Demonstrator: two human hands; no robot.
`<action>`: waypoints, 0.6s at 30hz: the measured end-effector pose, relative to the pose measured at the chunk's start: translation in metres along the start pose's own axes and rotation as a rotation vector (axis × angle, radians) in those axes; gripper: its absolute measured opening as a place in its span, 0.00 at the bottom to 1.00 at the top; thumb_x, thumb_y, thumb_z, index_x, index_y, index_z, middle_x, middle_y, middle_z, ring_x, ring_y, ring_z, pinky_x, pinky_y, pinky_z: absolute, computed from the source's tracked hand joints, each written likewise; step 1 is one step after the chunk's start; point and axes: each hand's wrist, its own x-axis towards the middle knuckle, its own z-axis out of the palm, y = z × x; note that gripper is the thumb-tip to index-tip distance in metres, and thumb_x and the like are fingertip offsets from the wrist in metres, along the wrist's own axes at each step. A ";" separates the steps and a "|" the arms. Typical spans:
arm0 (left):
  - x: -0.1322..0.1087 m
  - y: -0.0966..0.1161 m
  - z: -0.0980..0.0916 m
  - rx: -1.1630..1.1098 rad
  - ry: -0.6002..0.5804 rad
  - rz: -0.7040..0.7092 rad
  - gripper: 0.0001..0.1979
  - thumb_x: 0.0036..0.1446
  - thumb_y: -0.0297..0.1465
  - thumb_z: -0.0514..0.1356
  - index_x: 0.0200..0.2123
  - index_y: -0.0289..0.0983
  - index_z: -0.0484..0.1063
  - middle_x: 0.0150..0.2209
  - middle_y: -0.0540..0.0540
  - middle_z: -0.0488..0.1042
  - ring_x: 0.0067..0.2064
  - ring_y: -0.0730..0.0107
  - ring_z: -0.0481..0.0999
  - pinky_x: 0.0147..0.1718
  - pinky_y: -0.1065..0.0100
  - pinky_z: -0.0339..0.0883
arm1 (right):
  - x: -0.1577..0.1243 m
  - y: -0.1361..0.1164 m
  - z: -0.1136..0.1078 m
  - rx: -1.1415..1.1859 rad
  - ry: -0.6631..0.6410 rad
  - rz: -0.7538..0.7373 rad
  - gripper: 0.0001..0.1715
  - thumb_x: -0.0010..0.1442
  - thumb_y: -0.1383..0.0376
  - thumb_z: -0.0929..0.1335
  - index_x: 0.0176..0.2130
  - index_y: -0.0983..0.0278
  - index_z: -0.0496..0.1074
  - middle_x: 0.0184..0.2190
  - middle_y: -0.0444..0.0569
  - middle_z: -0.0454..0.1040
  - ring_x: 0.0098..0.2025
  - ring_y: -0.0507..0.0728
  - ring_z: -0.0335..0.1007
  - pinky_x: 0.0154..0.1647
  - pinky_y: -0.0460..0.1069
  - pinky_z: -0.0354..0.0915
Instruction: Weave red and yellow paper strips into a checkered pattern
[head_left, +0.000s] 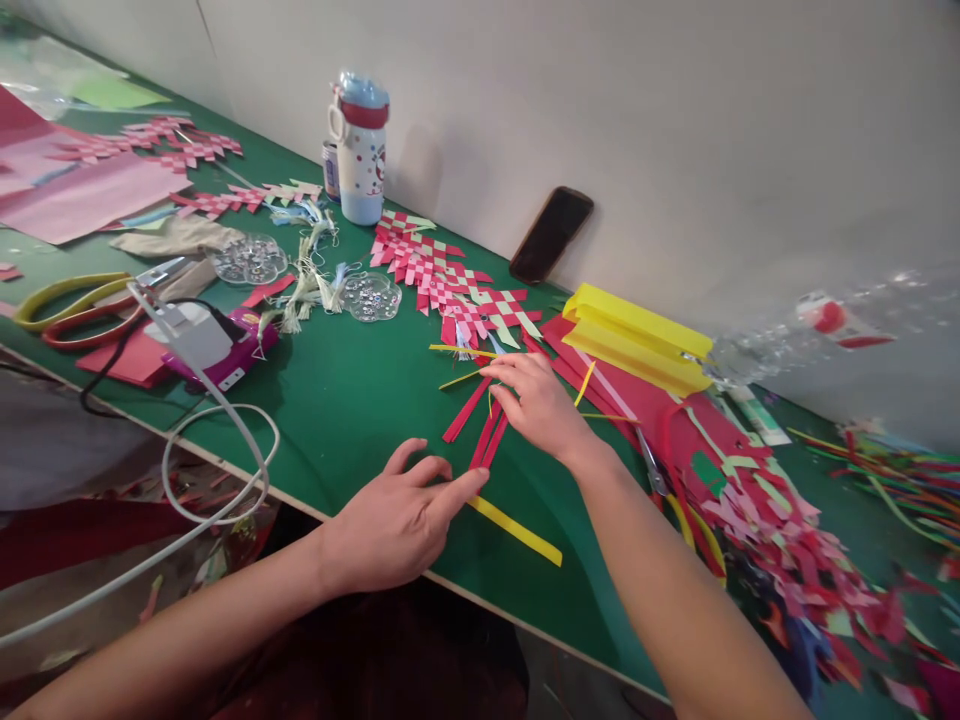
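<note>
My left hand (405, 520) is low over the green table, fingers bent. Its fingertip meets the end of a flat yellow paper strip (517, 532) and the lower ends of red paper strips (489, 438); the underside of the grip is hidden. Fingers pressed together, my right hand (538, 402) holds the upper part of the red strips, where thin yellow strips (459, 350) stick out on both sides. The crossing of these strips lies hidden under that hand. Just beyond it rest woven pink-and-red paper pieces (435, 265).
A water bottle (363, 150), a phone (551, 235) and folded yellow paper (637, 335) stand along the wall. Scissors (82, 305), a white cable (259, 460) and bead dishes (371, 297) lie left. More scissors (686, 505) and paper scraps (802, 545) lie right.
</note>
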 end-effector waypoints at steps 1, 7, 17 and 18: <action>0.000 0.000 0.000 0.000 -0.004 0.004 0.27 0.62 0.21 0.50 0.64 0.35 0.52 0.41 0.46 0.78 0.51 0.60 0.68 0.61 0.46 0.45 | 0.001 0.002 -0.001 0.001 -0.004 -0.001 0.15 0.64 0.68 0.63 0.48 0.62 0.74 0.47 0.53 0.75 0.51 0.62 0.66 0.56 0.61 0.64; 0.000 0.000 0.001 -0.009 0.005 0.008 0.23 0.64 0.27 0.54 0.62 0.38 0.56 0.40 0.48 0.78 0.51 0.60 0.68 0.61 0.48 0.44 | 0.006 0.009 0.002 -0.005 -0.050 -0.026 0.15 0.63 0.69 0.63 0.48 0.61 0.74 0.44 0.50 0.77 0.49 0.61 0.68 0.54 0.60 0.65; 0.000 -0.002 0.001 -0.031 0.028 0.017 0.23 0.63 0.27 0.55 0.60 0.38 0.58 0.39 0.49 0.77 0.49 0.61 0.69 0.61 0.49 0.43 | 0.031 0.033 0.013 -0.068 -0.020 0.072 0.17 0.60 0.74 0.61 0.40 0.63 0.76 0.42 0.55 0.74 0.47 0.63 0.66 0.51 0.60 0.64; 0.000 -0.002 0.001 -0.037 0.032 0.020 0.23 0.62 0.27 0.55 0.60 0.38 0.58 0.38 0.49 0.77 0.49 0.61 0.69 0.61 0.49 0.43 | 0.031 0.034 0.010 -0.062 -0.023 0.079 0.17 0.60 0.74 0.61 0.39 0.63 0.76 0.41 0.55 0.75 0.46 0.63 0.66 0.50 0.60 0.64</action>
